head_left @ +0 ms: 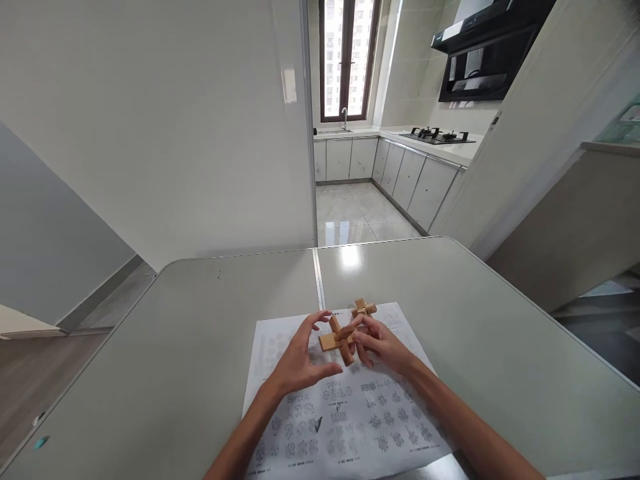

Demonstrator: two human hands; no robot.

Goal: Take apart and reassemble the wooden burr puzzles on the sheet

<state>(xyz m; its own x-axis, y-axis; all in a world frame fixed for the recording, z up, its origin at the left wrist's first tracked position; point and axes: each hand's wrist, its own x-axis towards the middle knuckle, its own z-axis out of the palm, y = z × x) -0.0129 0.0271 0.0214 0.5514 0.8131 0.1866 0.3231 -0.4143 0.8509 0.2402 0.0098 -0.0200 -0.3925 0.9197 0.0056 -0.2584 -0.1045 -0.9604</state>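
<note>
Right hand [384, 343] pinches wooden assembly [343, 341] above printed sheet [354, 400]. Left hand [296, 360] spread around left side, apparently not touching. Risk: one-sided pinch may let assembly twist or drop; second assembly [363, 308], just beyond, could get knocked.

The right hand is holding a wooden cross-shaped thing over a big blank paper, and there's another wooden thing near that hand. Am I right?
Almost! The paper isn't blank: the head view shows rows of printed drawings on it. The right hand does hold the wooden cross-shaped thing over it, with another wooden thing nearby.
</note>
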